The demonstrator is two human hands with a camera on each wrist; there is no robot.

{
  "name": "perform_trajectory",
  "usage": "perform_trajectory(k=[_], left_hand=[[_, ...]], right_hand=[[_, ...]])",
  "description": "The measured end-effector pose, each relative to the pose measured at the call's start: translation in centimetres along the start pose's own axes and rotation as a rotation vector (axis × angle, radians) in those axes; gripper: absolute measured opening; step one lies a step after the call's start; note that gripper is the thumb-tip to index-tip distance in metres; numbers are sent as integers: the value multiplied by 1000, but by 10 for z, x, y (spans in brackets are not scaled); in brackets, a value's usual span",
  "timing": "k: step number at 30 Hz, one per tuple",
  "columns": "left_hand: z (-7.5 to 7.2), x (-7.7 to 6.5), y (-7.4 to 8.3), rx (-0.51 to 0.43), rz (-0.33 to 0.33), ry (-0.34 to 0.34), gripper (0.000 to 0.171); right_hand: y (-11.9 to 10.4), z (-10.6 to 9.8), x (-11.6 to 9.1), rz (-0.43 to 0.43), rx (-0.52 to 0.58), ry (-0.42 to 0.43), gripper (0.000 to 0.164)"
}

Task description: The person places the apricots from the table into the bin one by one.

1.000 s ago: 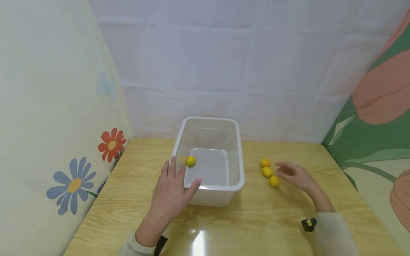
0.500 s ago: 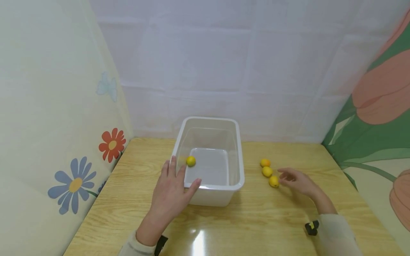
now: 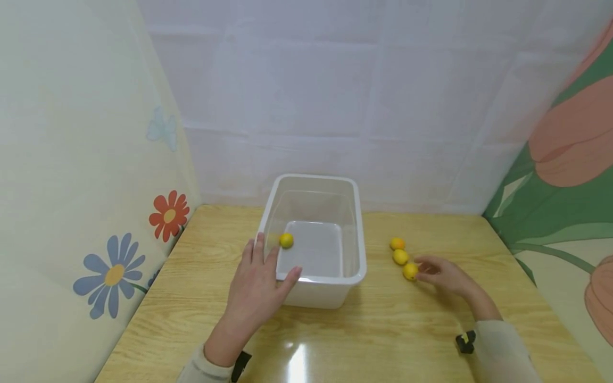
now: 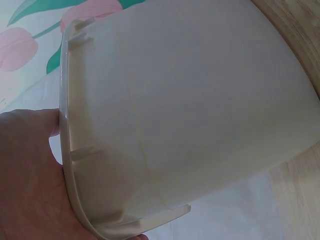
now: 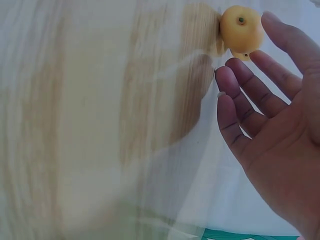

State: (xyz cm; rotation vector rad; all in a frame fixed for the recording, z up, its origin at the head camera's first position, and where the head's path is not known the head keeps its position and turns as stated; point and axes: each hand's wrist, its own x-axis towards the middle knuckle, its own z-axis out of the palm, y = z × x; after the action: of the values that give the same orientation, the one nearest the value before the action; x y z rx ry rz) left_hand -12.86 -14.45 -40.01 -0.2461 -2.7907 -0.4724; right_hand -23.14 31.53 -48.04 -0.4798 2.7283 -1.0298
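Observation:
My left hand (image 3: 255, 290) rests on the near left corner of a white plastic bin (image 3: 360, 234), fingers spread over its rim. The left wrist view shows the bin's outer wall (image 4: 190, 100) and the thumb touching the rim. Inside the bin, by its left side, lies a greenish-yellow lemon (image 3: 286, 240). To the bin's right, several lemons lie in a slanting row: the far one (image 3: 397, 243), the middle one (image 3: 400, 257) and the nearest one (image 3: 409, 271). My right hand (image 3: 442, 274) is at the nearest lemon (image 5: 241, 29), thumb and loosely bent fingers about its right side, not gripping it.
The bin stands on a wood-grain table (image 3: 383, 330) near a white cloth backdrop (image 3: 306, 96). Flower-printed cloths hang on the left (image 3: 72, 159) and right (image 3: 565, 213). A small black wrist device (image 3: 465, 342) sits by the right sleeve.
My right hand has moved down and slightly nearer, from beside the middle lemons to the nearest lemon. The left hand has stayed on the bin's rim.

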Motion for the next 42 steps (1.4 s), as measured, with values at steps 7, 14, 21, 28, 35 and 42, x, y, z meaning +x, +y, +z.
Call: perform_trajectory(k=[7,14,21,28,35,42], left_hand=[[1,0,0,5,7,5,86],[1,0,-1,1,8,14,85],[1,0,0,4,12,12,85],[2,0,0,10,15,20,85],[1,0,0,12,10,7,85],[1,0,0,13,13,19,84]], right_hand=[[-2,4,4,-2,-38,12,48],[-2,7,7,46,-67,15,48],[-13,1,10,30,-45,13,52],[-30,-4,17,-47,-27,44,49],[-45,-6,26,-71,-27,51,50],[-64,-12,33,-68,-3,63,54]])
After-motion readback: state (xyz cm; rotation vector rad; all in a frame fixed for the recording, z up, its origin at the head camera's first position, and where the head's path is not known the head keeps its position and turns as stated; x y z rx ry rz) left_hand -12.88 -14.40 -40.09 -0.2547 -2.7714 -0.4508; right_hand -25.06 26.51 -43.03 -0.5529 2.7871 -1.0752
